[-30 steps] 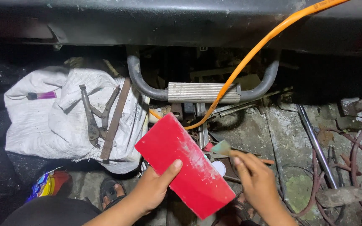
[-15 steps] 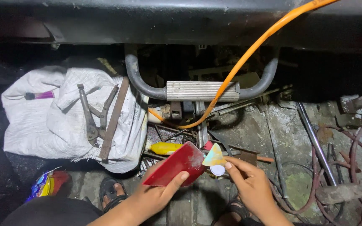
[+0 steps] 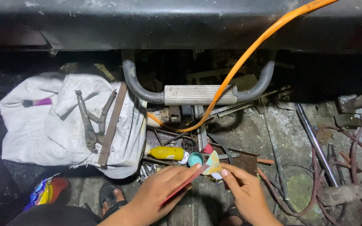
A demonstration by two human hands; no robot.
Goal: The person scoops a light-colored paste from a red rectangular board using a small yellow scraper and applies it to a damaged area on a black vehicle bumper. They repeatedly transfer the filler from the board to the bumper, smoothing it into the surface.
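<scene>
A: What do my hands have right now?

B: My left hand (image 3: 158,196) is closed around a flat red board (image 3: 184,184), seen almost edge-on, fingers wrapped over its top, low in the near middle. My right hand (image 3: 246,194) pinches a small pale, multicoloured card (image 3: 213,164) between thumb and fingertips, just beside the far tip of the red board.

A: Any containers in sight?

B: A yellow bottle (image 3: 166,152) lies on its side just beyond my left hand, among loose metal rods. I cannot tell what is in it. Next to it, to the right, sits a small teal cap (image 3: 195,158), open side up, and its inside is too small to read.

A: And the sack?

B: The white sack (image 3: 34,125) is at far left, lumpy and shut, so its contents are hidden. On top of it lie rusty pliers (image 3: 89,121), a flat metal strip (image 3: 112,123) and a small purple-handled tool (image 3: 36,102).

A: What else is around?

B: An orange cable (image 3: 248,54) runs from the top right down across a ribbed metal step (image 3: 200,95) on a bent grey tube (image 3: 133,81). A sandalled foot (image 3: 112,196) shows near my left wrist
</scene>
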